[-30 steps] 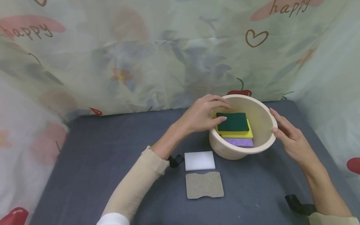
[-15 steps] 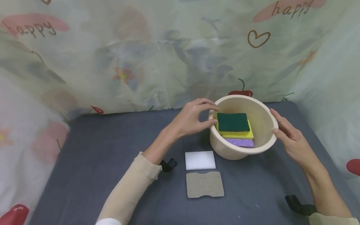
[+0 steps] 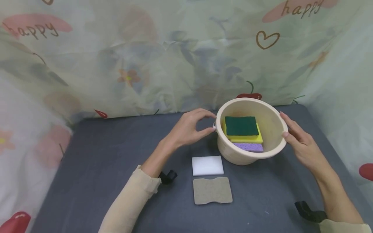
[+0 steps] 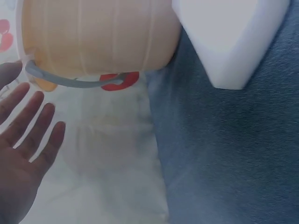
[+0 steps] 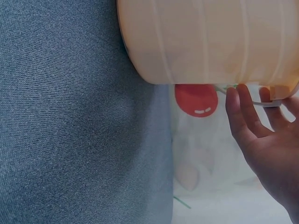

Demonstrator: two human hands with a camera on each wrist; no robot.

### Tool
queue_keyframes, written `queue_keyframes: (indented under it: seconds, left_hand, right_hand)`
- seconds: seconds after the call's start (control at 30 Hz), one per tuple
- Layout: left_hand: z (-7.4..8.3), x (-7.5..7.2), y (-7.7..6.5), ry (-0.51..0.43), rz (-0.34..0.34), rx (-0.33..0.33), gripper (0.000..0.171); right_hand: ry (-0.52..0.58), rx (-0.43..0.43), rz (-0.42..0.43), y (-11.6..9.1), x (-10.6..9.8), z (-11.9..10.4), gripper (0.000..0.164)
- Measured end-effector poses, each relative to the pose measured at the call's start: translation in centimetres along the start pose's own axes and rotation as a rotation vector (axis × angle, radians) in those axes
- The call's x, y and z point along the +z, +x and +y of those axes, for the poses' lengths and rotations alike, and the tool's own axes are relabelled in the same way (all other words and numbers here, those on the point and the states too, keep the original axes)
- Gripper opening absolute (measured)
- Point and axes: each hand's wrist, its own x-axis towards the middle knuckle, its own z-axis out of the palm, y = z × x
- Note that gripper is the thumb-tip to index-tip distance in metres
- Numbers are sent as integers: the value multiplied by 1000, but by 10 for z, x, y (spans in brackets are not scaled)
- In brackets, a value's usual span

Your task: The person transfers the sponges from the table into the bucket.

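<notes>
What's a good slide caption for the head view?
Both hands flank a cream bucket with stacked sponges inside.

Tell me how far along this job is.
Looks done: the green-topped sponge, yellow sponge and purple sponge lie in the bucket. In hand: that bucket, left hand at one side, right hand touching the other. Apparently remaining: the white block and gray pad, outside on the table.

Purple sponge (image 3: 248, 147) partly hidden, perhaps beneath yellow sponge (image 3: 247, 139)
</notes>
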Motion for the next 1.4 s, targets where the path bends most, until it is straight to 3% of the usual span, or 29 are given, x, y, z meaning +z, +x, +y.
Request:
queue_keyframes:
  seconds: [0.13, 0.3, 0.7, 0.97, 1.4]
  left_hand:
    - [-3, 1, -9, 5, -37, -64, 38]
    - [-5, 2, -21, 17, -84, -100, 40]
    - [-9, 10, -48, 58, -145, -130, 42]
    - [-10, 17, -59, 3, -258, -144, 52]
    - [-13, 25, -80, 55, -389, -186, 64]
  right_hand:
    - [-5, 6, -6, 1, 1, 1, 63]
    - [-24, 38, -9, -1, 1, 0, 61]
    - [-10, 45, -8, -3, 2, -1, 61]
    - [5, 23, 0, -3, 2, -1, 61]
    - [5, 20, -3, 0, 1, -2, 61]
